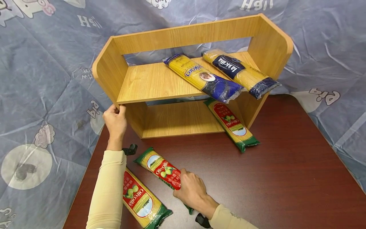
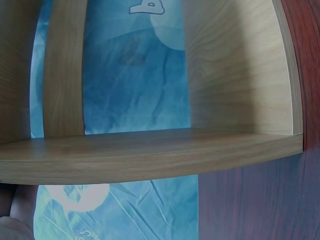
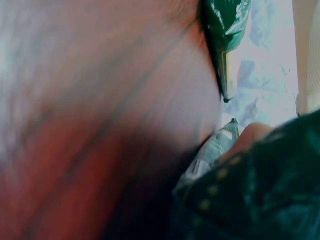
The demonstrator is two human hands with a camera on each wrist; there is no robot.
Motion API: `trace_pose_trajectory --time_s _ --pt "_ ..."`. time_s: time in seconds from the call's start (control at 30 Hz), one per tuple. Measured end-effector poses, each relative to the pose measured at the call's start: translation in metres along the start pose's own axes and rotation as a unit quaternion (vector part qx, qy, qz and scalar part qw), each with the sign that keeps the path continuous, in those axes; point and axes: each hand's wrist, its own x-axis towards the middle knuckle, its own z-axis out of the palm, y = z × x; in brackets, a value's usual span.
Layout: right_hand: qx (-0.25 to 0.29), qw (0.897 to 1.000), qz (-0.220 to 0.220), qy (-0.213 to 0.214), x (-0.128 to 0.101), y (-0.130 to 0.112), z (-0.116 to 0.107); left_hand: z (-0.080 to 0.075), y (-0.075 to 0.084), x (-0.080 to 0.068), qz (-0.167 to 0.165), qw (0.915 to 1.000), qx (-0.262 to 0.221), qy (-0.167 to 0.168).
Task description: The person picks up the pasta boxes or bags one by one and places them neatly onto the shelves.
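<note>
My left hand (image 1: 115,122) grips the front edge of the left side panel of a wooden two-tier shelf (image 1: 148,81), at about the height of the upper board. Part of that hand (image 2: 17,215) shows in the left wrist view, by the panel. Lower down, my right hand (image 1: 193,189) holds a red, yellow and green pack of spaghetti (image 1: 158,165) by its near half, over the table. Its green end (image 3: 250,185) fills the lower right of the right wrist view. A second such spaghetti pack (image 1: 140,203) lies to the left, partly behind my left sleeve.
On the upper board lie a blue and yellow spaghetti pack (image 1: 200,76) and a dark blue and yellow one (image 1: 240,71), both jutting past the front edge. Another green-ended pack (image 1: 230,122) leans out of the lower tier onto the dark red table (image 1: 288,165). Patterned cloth (image 1: 48,95) hangs behind.
</note>
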Motion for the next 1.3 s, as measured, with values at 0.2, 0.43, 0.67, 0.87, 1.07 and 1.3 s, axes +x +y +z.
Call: trace_pose_trajectory --time_s 0.2,0.43,0.67,0.87,1.07,1.3 --pt "-0.005 1.000 0.007 -0.004 0.000 -0.001 -0.007 -0.001 -0.001 -0.001 -0.006 1.0000 0.004 -0.005" --pt "-0.008 1.000 0.011 0.009 0.003 0.001 -0.019 -0.003 -0.001 -0.001 -0.009 1.0000 0.004 -0.003" --pt "-0.009 0.999 0.017 0.027 0.007 0.003 -0.034 -0.005 0.000 -0.001 -0.011 0.9999 0.002 -0.001" --pt "-0.014 0.999 0.009 0.044 0.015 0.007 -0.047 -0.005 -0.002 -0.002 -0.008 1.0000 0.004 0.000" --pt "-0.021 0.998 0.012 0.063 0.029 0.014 -0.061 -0.004 -0.002 -0.003 -0.003 1.0000 0.008 -0.002" --pt "-0.027 0.995 0.043 0.085 0.048 0.023 -0.076 -0.002 0.001 -0.001 0.006 1.0000 0.001 -0.005"
